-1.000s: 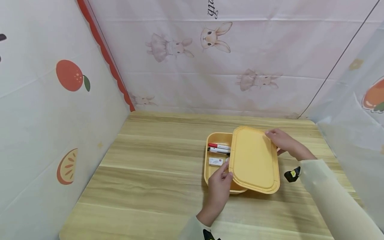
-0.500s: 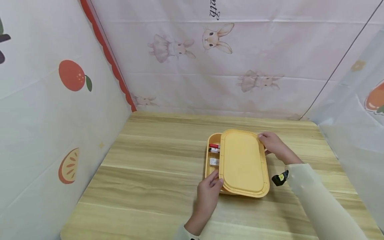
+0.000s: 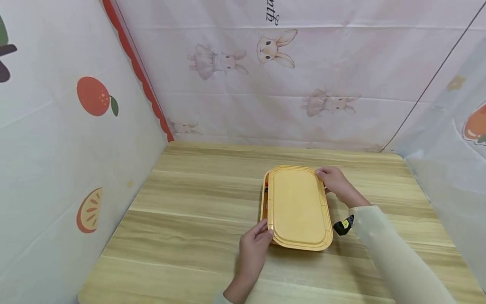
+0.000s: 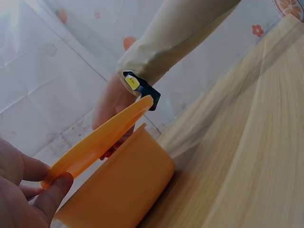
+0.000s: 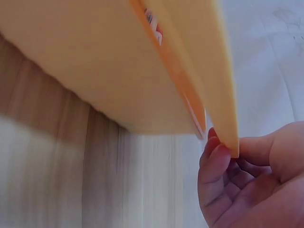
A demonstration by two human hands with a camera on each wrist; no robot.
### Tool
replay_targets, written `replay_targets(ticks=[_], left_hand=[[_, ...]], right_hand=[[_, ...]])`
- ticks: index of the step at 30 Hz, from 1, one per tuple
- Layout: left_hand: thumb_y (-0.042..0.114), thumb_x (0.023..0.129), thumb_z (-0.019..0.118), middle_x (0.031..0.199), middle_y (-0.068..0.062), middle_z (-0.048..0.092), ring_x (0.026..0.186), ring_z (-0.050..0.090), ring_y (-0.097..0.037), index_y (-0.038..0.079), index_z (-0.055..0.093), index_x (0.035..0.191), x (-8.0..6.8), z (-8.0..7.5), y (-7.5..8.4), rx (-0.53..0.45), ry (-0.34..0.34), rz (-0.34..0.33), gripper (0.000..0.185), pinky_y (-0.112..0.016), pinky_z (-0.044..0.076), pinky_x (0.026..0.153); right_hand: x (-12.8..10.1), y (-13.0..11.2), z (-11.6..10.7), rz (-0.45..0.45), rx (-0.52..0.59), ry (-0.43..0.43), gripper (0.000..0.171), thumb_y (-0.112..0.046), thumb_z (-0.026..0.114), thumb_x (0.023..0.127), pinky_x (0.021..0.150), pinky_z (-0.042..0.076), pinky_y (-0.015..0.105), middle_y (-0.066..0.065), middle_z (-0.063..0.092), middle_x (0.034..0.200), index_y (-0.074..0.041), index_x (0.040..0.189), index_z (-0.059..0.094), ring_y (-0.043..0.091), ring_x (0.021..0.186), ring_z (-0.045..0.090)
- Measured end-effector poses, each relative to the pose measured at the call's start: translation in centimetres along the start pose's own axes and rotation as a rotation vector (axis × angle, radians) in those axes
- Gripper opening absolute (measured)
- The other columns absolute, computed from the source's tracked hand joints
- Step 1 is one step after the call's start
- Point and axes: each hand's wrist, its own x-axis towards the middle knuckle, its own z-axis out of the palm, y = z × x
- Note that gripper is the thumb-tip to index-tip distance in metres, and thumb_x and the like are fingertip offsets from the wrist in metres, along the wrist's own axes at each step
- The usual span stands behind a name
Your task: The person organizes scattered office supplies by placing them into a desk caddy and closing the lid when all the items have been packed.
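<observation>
A yellow lid (image 3: 298, 207) lies almost squarely over a yellow box (image 3: 264, 197), of which only a thin strip shows at the left. My left hand (image 3: 265, 232) pinches the lid's near-left corner. At the far-right corner my right hand (image 3: 322, 174) grips the lid. The left wrist view shows the lid (image 4: 99, 140) tilted above the box (image 4: 123, 190), between my thumb and fingers (image 4: 52, 190). Seen from the right wrist, the lid edge (image 5: 213, 71) stands off the box wall (image 5: 95, 61), with a red and white item (image 5: 154, 23) showing in the gap.
The box stands on a wooden table (image 3: 197, 219) enclosed by cloth walls printed with rabbits and fruit. A black and yellow device (image 3: 343, 225) sits at my right wrist, just right of the box.
The lid has slid left over the box with both hands on it. The pens and small white box inside are now covered.
</observation>
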Motion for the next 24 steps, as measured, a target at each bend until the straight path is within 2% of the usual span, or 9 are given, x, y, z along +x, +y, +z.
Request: replay_targets(ticks=[8,14,17,20,24], left_hand=[[0.008,0.094,0.069,0.118,-0.021,0.071,0.106,0.072,-0.024,-0.006,0.063,0.128,-0.1,-0.7,-0.2,-0.002,0.006,-0.006,0.037,-0.025,0.058,0.084],[0.01,0.094,0.069,0.111,-0.019,0.073,0.099,0.074,-0.023,-0.004,0.067,0.121,-0.2,-0.7,-0.1,0.015,0.058,-0.009,0.031,-0.027,0.059,0.082],[0.009,0.093,0.07,0.109,-0.018,0.073,0.098,0.073,-0.023,-0.004,0.068,0.12,-0.1,-0.8,0.0,-0.027,0.07,-0.03,0.03,-0.027,0.059,0.081],[0.008,0.092,0.07,0.109,-0.018,0.071,0.098,0.072,-0.022,-0.005,0.067,0.121,-0.1,-0.9,0.1,-0.109,0.059,-0.066,0.031,-0.027,0.059,0.082],[0.006,0.091,0.071,0.108,-0.017,0.069,0.094,0.071,-0.02,-0.006,0.065,0.122,-0.2,-1.0,0.2,-0.224,0.03,-0.107,0.033,-0.027,0.059,0.081]], right_hand=[[0.2,-0.7,1.0,-0.01,0.015,-0.006,0.041,-0.027,0.04,0.11,0.066,0.057,0.037,0.013,0.062,0.094,0.005,0.128,0.059,0.018,0.075,0.062],[-0.4,-1.2,0.6,-0.018,0.012,-0.019,0.046,-0.033,0.039,0.11,0.07,0.057,0.041,0.015,0.064,0.099,0.004,0.13,0.058,0.022,0.079,0.064],[-0.8,-1.4,-0.1,-0.028,0.054,-0.034,0.048,-0.038,0.041,0.109,0.072,0.058,0.041,0.012,0.064,0.1,0.001,0.13,0.058,0.021,0.081,0.064],[-1.2,-1.4,-0.8,-0.06,0.176,-0.047,0.048,-0.042,0.044,0.108,0.073,0.059,0.034,0.002,0.068,0.096,-0.002,0.127,0.061,0.014,0.083,0.066],[-1.8,-1.1,-1.1,-0.129,0.521,-0.102,0.04,-0.04,0.042,0.108,0.071,0.058,0.026,-0.006,0.071,0.089,-0.011,0.112,0.069,0.007,0.08,0.068]])
